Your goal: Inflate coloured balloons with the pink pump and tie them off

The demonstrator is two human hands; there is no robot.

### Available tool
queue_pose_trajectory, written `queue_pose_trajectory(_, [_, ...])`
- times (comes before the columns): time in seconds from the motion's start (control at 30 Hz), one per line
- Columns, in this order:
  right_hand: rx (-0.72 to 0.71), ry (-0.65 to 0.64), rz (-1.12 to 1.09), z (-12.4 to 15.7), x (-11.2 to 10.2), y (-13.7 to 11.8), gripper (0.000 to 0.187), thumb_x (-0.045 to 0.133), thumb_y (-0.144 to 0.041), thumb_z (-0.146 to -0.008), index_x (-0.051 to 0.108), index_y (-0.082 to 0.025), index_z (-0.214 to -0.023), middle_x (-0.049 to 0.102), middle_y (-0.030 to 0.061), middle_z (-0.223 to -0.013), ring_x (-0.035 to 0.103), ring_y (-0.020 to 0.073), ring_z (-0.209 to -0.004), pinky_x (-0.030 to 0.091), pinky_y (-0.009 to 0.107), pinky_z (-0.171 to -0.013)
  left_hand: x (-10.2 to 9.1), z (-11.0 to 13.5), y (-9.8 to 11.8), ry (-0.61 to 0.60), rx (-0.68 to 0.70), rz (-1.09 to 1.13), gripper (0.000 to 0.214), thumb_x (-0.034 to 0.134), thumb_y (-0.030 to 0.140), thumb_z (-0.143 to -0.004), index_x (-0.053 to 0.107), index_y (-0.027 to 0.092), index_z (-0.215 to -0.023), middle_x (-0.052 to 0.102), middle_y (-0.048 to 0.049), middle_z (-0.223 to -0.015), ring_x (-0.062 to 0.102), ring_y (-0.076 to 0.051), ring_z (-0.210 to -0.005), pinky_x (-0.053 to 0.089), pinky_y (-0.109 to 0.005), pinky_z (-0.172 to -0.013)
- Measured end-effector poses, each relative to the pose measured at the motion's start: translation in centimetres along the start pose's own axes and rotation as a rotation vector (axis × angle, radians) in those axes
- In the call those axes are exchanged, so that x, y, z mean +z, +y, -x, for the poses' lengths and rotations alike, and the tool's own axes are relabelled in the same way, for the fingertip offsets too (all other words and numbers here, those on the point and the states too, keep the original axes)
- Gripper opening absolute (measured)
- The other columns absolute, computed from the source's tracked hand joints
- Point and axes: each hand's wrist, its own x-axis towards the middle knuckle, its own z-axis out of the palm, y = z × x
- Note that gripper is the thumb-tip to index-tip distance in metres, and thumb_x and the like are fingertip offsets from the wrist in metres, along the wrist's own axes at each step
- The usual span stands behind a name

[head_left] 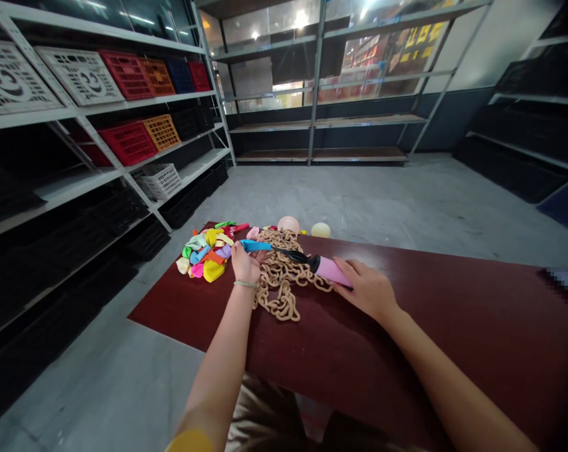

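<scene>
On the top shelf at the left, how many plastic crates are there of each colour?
White crates: 2
Red crates: 2
Orange crate: 1
Blue crate: 1
Total: 6

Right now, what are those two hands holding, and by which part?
The right hand grips the body of a pink balloon pump; the left hand pinches the end of a deflated blue balloon, which runs to the pump's black nozzle.
</scene>
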Motion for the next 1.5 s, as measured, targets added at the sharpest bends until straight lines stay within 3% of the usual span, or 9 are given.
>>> queue_pose_trajectory(0.17, [0.015,0.002,-0.001,-0.1,0.1,0.0,0.056,0.048,-0.05,-0.094,0.049,-0.02,-0.141,0.064,0.0114,-0.123,0.063,0.0263,-0.098,0.047,0.035,-0.078,-0.5,-0.8,-0.1,0.012,-0.015,0.012,0.029,0.046,0.052,-0.091,0.048,0.023,-0.097,0.065,-0.0074,-0.111,0.069,-0.018,-0.092,0.056,-0.036,-0.078])
queue_pose_trajectory(0.37, [0.001,0.005,0.008,0.0,0.0,-0.2,0.055,0.047,-0.051,-0.095,0.05,-0.02,-0.14,0.064,0.0108,-0.123,0.063,0.0258,-0.098,0.047,0.035,-0.079,0.1,0.0,0.1,0.006,-0.05,0.107,0.016,0.044,0.039,-0.095,0.044,0.023,-0.095,0.065,-0.0054,-0.108,0.07,-0.017,-0.091,0.057,-0.036,-0.078])
queue_pose_trajectory(0.67, [-0.006,-0.01,-0.014,0.0,0.1,-0.3,0.054,0.047,-0.05,-0.095,0.049,-0.021,-0.141,0.065,0.0109,-0.122,0.063,0.0265,-0.1,0.048,0.036,-0.079,0.7,0.8,0.2,-0.044,-0.013,0.048,0.014,0.043,0.038,-0.097,0.04,0.025,-0.098,0.064,-0.0044,-0.107,0.071,-0.019,-0.088,0.059,-0.038,-0.075])
queue_pose_trajectory(1.13, [0.0,-0.026,-0.023,0.0,0.2,-0.6,0.056,0.047,-0.051,-0.094,0.048,-0.022,-0.141,0.065,0.011,-0.122,0.063,0.0267,-0.098,0.047,0.036,-0.078,1.7,2.0,-0.5,-0.136,0.003,-0.052,0.03,0.052,0.049,-0.093,0.048,0.026,-0.113,0.067,-0.005,-0.102,0.071,-0.017,-0.083,0.057,-0.03,-0.071])
queue_pose_trajectory(1.37, [0.09,0.018,-0.056,-0.2,-0.2,-1.2,0.055,0.047,-0.051,-0.093,0.05,-0.022,-0.14,0.066,0.0104,-0.118,0.065,0.0258,-0.09,0.048,0.036,-0.074,2.7,3.7,-0.8,-0.328,-0.004,0.017,0.051,0.043,0.069,-0.09,0.049,0.031,-0.122,0.065,-0.0071,-0.118,0.07,-0.02,-0.095,0.056,-0.034,-0.08])
queue_pose_trajectory(1.5, [0.139,0.062,-0.055,-0.2,-0.2,-1.5,0.053,0.048,-0.051,-0.093,0.05,-0.023,-0.138,0.066,0.0101,-0.119,0.066,0.0257,-0.089,0.048,0.035,-0.071,3.0,4.3,-2.3,-0.248,-0.05,0.072,0.047,0.057,0.061,-0.087,0.047,0.03,-0.121,0.065,-0.0056,-0.112,0.071,-0.019,-0.09,0.057,-0.037,-0.082])
